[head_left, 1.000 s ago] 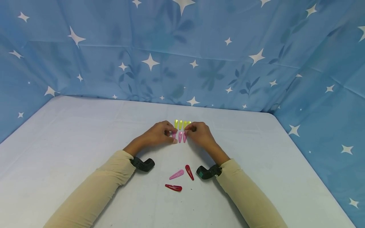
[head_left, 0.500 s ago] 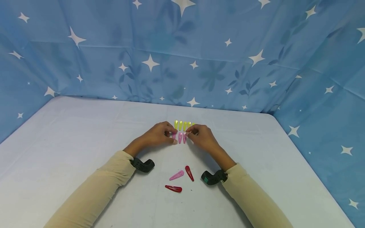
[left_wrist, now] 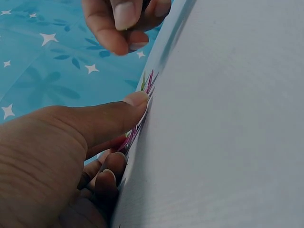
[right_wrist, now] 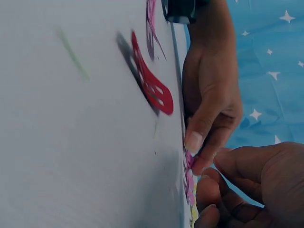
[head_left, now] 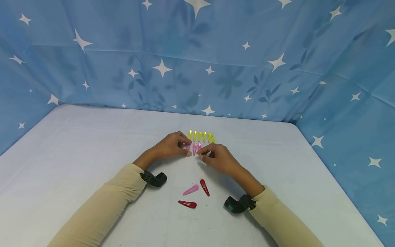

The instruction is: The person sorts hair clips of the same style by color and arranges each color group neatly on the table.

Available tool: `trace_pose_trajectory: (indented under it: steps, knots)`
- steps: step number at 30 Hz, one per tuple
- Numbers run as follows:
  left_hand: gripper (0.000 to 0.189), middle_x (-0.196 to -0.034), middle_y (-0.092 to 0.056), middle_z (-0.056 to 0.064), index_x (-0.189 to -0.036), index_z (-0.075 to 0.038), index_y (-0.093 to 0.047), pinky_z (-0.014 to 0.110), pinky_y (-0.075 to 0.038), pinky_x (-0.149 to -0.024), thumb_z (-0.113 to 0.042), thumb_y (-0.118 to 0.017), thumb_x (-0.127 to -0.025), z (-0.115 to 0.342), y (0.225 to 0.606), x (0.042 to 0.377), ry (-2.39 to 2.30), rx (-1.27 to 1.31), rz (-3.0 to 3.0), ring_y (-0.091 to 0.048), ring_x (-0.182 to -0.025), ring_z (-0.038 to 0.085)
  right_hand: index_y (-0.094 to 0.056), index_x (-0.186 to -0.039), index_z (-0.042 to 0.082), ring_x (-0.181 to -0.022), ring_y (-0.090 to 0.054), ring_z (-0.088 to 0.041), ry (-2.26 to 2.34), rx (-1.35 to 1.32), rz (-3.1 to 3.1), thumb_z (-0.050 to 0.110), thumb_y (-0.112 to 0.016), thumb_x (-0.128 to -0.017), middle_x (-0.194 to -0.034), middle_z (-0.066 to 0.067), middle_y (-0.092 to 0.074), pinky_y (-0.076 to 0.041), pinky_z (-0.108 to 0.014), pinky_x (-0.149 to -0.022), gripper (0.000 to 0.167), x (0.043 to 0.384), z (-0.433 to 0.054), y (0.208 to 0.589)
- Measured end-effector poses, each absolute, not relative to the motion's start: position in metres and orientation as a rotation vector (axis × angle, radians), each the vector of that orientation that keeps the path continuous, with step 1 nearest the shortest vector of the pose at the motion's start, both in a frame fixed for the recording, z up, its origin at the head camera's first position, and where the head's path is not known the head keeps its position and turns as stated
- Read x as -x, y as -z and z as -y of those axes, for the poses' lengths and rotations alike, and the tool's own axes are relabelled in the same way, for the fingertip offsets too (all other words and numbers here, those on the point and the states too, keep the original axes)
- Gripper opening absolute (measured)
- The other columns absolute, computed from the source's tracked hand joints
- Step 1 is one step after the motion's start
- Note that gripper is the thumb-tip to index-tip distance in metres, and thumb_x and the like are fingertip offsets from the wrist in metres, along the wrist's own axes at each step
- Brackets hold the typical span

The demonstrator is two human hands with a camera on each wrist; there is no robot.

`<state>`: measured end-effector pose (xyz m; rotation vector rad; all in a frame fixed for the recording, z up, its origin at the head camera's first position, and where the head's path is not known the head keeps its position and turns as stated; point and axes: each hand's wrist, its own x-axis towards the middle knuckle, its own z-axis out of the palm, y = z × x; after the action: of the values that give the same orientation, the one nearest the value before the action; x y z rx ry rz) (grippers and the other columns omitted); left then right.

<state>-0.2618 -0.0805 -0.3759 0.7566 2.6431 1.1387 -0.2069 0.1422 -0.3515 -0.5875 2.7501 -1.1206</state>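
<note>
My left hand (head_left: pixel 172 146) spans a pink hair clip (head_left: pixel 187 147) at the left end of a short row, thumb at its near end and forefinger at its far end. In the left wrist view the thumb (left_wrist: pixel 114 118) lies low at the table. Two more pink hair clips (head_left: pixel 194 149) lie just to its right. My right hand (head_left: pixel 219 157) hovers by the rightmost one, thumb and forefinger slightly bent, nothing visible between them. In the right wrist view the right hand (right_wrist: pixel 256 183) is close to the left hand's fingers (right_wrist: pixel 204 126).
Several yellow hair clips (head_left: pixel 200 136) form a row behind the pink ones. Nearer me lie a loose pink hair clip (head_left: pixel 190 190) and two red hair clips (head_left: pixel 205 187). All are on a white-covered table (head_left: pixel 92 144), with a blue starry curtain (head_left: pixel 185 82) behind.
My right hand has drawn back toward me and to the right from the pink row, uncovering the right end of the yellow row. The left hand has stayed on its clip.
</note>
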Motion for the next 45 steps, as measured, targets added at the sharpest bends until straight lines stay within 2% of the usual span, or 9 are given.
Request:
trace_pose_trajectory:
  steps: [5, 13, 20, 27, 34, 45]
  knots:
    - [0.043, -0.116, -0.059, 0.009, -0.124, -0.004, -0.069, 0.03, -0.047, -0.084, -0.021, -0.078, -0.085, 0.08, 0.376, 0.261, -1.14, -0.746, -2.638, -0.055, -0.095, 0.019, -0.076, -0.106, 0.008, -0.079, -0.058, -0.012, 1.099, 0.623, -2.73, 0.01, -0.069, -0.091, -0.091, -0.002, -0.069, -0.05, -0.023, -0.066, 0.017, 0.194, -0.14, 0.352]
    - [0.043, -0.116, -0.06, 0.009, -0.122, -0.004, -0.07, 0.03, -0.047, -0.084, -0.022, -0.078, -0.084, 0.08, 0.375, 0.259, -1.161, -0.745, -2.629, -0.055, -0.095, 0.019, -0.076, -0.108, 0.01, -0.075, -0.057, -0.012, 1.089, 0.743, -2.644, 0.01, -0.07, -0.09, -0.089, 0.001, -0.069, -0.051, -0.022, -0.065, 0.019, 0.178, -0.141, 0.351]
    - [0.043, -0.117, -0.06, 0.011, -0.123, -0.003, -0.07, 0.031, -0.047, -0.084, -0.021, -0.077, -0.085, 0.079, 0.375, 0.259, -1.171, -0.762, -2.625, -0.056, -0.095, 0.019, -0.076, -0.109, 0.012, -0.081, -0.056, -0.009, 1.063, 0.805, -2.544, 0.013, -0.075, -0.087, -0.097, 0.002, -0.071, -0.05, -0.021, -0.072, 0.021, 0.165, -0.141, 0.354]
    - [0.043, -0.116, -0.06, 0.011, -0.123, -0.003, -0.07, 0.031, -0.047, -0.084, -0.022, -0.078, -0.085, 0.08, 0.376, 0.26, -1.157, -0.779, -2.634, -0.057, -0.095, 0.019, -0.075, -0.109, 0.013, -0.078, -0.055, -0.01, 1.037, 0.784, -2.512, 0.013, -0.078, -0.085, -0.096, 0.001, -0.067, -0.048, -0.021, -0.066, 0.024, 0.161, -0.138, 0.356]
    - [0.044, -0.118, -0.06, 0.01, -0.124, -0.004, -0.069, 0.031, -0.047, -0.085, -0.022, -0.078, -0.085, 0.081, 0.377, 0.261, -1.167, -0.752, -2.635, -0.057, -0.096, 0.019, -0.075, -0.103, 0.012, -0.075, -0.052, -0.007, 0.971, 0.838, -2.511, 0.007, -0.073, -0.087, -0.091, 0.004, -0.065, -0.046, -0.021, -0.064, 0.017, 0.16, -0.135, 0.356]
    - [0.045, -0.119, -0.059, 0.01, -0.125, -0.004, -0.068, 0.032, -0.047, -0.085, -0.022, -0.078, -0.085, 0.081, 0.375, 0.26, -1.159, -0.733, -2.632, -0.056, -0.096, 0.02, -0.076, -0.095, 0.016, -0.08, -0.054, -0.006, 0.864, 0.907, -2.512, 0.017, -0.075, -0.088, -0.087, 0.009, -0.061, -0.048, -0.021, -0.071, 0.007, 0.158, -0.133, 0.353]
